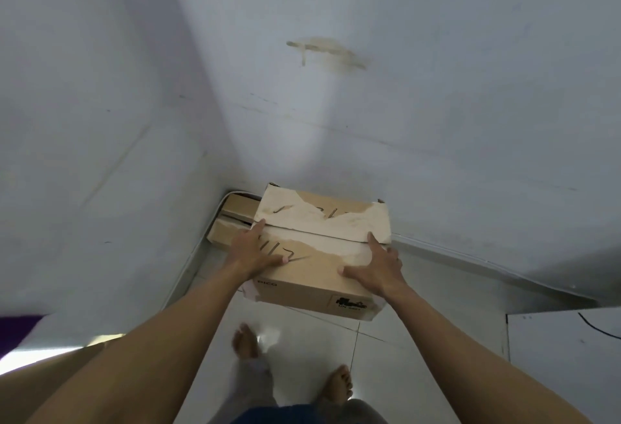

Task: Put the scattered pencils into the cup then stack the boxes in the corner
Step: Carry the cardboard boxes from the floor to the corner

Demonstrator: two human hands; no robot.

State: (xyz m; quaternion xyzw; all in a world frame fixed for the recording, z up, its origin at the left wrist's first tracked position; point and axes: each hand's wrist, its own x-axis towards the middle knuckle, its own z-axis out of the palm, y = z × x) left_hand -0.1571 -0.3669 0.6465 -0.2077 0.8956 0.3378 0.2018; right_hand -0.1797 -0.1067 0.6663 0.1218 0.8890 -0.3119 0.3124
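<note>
A brown cardboard box with torn white tape across its closed flaps sits high in the room's corner, on top of a lower brown box that shows only at its left. My left hand lies flat on the top box's left side, fingers spread. On the right side rests my right hand, palm down with the thumb pointing inward. Both hands press on the lid. No pencils or cup are in view.
Two pale walls meet behind the boxes. A white cable runs along the base of the left wall. White floor tiles lie below, with my bare feet on them. A white cabinet top stands at the right, and cardboard at the lower left.
</note>
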